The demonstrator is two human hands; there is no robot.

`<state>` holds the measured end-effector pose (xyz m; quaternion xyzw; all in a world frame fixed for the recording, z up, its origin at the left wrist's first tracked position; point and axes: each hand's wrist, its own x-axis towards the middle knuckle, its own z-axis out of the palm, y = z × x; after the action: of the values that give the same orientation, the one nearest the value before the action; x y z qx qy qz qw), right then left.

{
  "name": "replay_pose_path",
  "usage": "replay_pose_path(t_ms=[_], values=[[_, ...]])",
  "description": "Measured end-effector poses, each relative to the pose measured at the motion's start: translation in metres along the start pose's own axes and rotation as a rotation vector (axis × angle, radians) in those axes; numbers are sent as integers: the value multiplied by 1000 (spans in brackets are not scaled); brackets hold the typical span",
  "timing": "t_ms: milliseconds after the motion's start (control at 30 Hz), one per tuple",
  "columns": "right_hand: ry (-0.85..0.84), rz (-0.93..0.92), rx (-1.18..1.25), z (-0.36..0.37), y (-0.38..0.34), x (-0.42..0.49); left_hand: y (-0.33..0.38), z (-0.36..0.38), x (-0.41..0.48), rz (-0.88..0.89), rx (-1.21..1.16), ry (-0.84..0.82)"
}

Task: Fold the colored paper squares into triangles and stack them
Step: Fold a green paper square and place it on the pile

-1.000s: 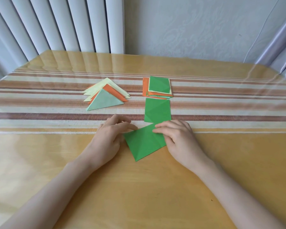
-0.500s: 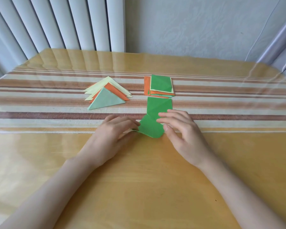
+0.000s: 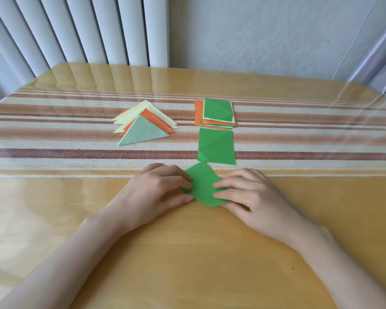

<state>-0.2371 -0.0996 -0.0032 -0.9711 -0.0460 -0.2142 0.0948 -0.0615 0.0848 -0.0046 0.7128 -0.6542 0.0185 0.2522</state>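
Green paper square (image 3: 204,189), glossy wooden table (image 3: 187,253), striped runner (image 3: 54,134), vertical blinds (image 3: 76,30)

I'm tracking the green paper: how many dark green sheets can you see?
3. One near sheet held between the left hand and right hand; one flat sheet just beyond; one top sheet on the square stack. Others may hide in that stack.

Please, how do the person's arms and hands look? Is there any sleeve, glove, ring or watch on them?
The left hand and the right hand wear no gloves, and no ring, watch or bracelet is visible. Both arms are bare up to the picture's edge; no sleeve shows.
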Motion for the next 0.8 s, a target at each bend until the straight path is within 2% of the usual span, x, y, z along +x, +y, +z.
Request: replay_pose_path(t_ms=[100, 233, 367, 500, 800], values=[[16, 134, 96, 0, -6, -3, 1, 2, 0, -16, -30, 28], [127, 387, 286, 5, -16, 6, 4, 8, 4, -105, -157, 71], [163, 499, 142, 12, -15, 8, 9, 13, 9, -179, -90, 133], [151, 502, -22, 18, -16, 11, 13, 17, 12, -187, 24, 140], [151, 511, -173, 21, -16, 11, 8, 12, 2, -123, 13, 54]])
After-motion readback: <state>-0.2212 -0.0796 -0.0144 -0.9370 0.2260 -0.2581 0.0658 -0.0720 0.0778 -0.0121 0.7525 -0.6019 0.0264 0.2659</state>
